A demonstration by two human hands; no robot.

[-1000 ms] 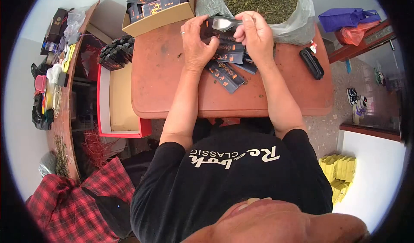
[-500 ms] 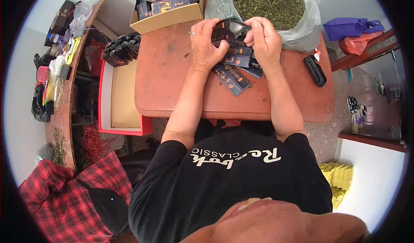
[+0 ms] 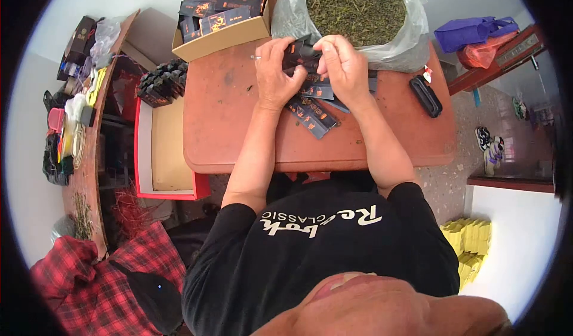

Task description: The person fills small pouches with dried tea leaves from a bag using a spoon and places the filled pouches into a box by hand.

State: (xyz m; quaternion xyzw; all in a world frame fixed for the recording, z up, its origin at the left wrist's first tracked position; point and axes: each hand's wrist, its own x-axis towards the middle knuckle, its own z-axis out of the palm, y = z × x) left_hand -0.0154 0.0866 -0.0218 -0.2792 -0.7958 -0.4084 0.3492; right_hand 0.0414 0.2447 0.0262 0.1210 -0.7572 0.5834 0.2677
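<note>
Near the back of the table, my left hand point(image 3: 276, 76) is closed on a small black packet point(image 3: 301, 51) with orange print, holding it up by its edge. My right hand point(image 3: 345, 73) is curled into a fist right beside the packet. A dark-handled metal spoon showed in it a moment earlier; now the fingers and packet mostly hide it. Under both hands lie several flat black packets point(image 3: 313, 116), overlapping. Behind the right hand stands a clear plastic bag point(image 3: 416, 45) full of dried green leaves point(image 3: 355, 11).
A cardboard box point(image 3: 224, 42) of black packets stands at the table's back left. On the right of the brown table point(image 3: 233, 130) lies a black case point(image 3: 425, 96). Left of the table are a red-sided box point(image 3: 202, 187) and a cluster of filled black packets point(image 3: 161, 85).
My right hand has moved in closer to the packet and turned, and the spoon's metal bowl has gone out of sight. The whole view has shifted slightly.
</note>
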